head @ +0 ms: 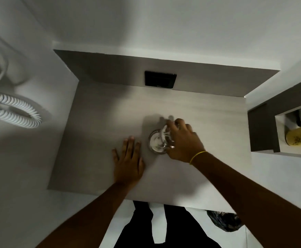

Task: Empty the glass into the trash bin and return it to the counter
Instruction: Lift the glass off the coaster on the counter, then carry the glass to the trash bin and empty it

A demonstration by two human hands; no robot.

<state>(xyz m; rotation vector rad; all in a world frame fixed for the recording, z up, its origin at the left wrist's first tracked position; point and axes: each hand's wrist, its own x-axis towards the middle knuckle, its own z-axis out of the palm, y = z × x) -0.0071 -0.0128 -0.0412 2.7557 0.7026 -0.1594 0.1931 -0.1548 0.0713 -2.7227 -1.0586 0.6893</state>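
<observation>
Clear glass [157,142] upright on counter [101,122], right hand [183,140] wrapped round it; left hand [129,158] flat, empty.

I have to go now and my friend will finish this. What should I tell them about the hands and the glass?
Left hand: flat on the counter, palm down, holding nothing, just left of the glass.
Right hand: fingers wrapped around the far and right side of the glass.
Glass: upright on the counter, with something white, like crumpled paper, inside.
Trash bin: on the floor below the counter's near right edge, dark liner showing.
Done: the glass is gripped.
Left: lift it, tip the contents into the bin, then set the glass back on the counter.
</observation>
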